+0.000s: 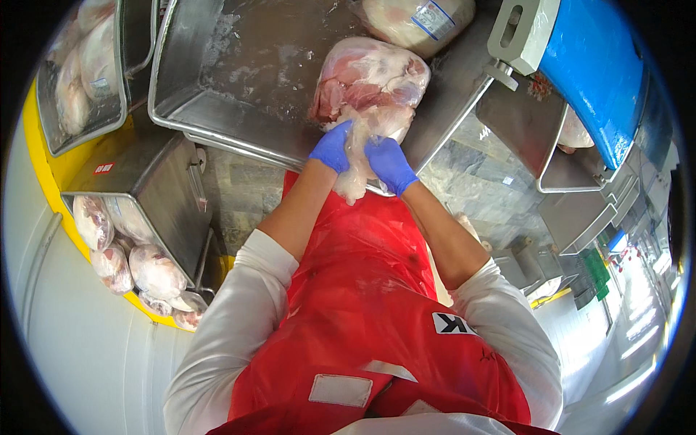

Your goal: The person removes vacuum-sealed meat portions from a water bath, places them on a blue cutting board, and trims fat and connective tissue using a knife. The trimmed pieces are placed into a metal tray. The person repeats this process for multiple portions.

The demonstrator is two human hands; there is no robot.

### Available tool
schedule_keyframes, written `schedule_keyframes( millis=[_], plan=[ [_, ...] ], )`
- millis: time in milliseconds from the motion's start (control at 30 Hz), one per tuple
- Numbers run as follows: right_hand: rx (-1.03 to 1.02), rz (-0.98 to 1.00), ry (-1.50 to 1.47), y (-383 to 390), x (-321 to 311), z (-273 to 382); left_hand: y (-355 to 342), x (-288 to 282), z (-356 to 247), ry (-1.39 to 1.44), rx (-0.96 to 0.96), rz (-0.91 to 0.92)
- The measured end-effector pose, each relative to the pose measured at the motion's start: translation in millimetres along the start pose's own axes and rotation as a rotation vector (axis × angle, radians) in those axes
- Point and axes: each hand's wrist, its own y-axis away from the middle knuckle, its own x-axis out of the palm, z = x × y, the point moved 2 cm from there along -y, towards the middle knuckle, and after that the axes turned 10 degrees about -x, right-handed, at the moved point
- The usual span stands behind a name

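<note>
A pale, wet, crumpled strip (353, 177) that could be fat, skin or wrap, I cannot tell which, hangs from a pink and white piece of raw meat (371, 80) down over the steel tub's near edge. My left hand (330, 147) in a blue glove pinches its left side. My right hand (388, 163), also in a blue glove, is closed at its right side, against the lower part of the meat. Both are at the near end of the large steel tub (225, 80). A bagged pale piece (402, 16) with a label lies behind the meat.
Steel bins of bagged meat stand at upper left (80, 76) and lower left (156, 270), by a yellow frame (40, 141). On the right are a blue-covered bin (591, 65), a pale clamp-like fitting (518, 32) and more steel bins (580, 217). Tiled floor (239, 196) shows beside the tub.
</note>
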Motion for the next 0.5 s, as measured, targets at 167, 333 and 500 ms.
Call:
schedule_keyframes(
  millis=[167, 333, 500],
  plan=[
    [-0.064, -0.066, 0.385, 24, 1, 3, 37, 43, 24, -0.098, 0.225, -0.49],
    [-0.275, 0.176, 0.784, 44, -23, 56, 63, 66, 13, -0.615, 0.128, -0.484],
    [-0.321, 0.19, 0.832, 23, -5, 69, 37, 93, -10, -0.485, -0.187, -0.409]
  ],
)
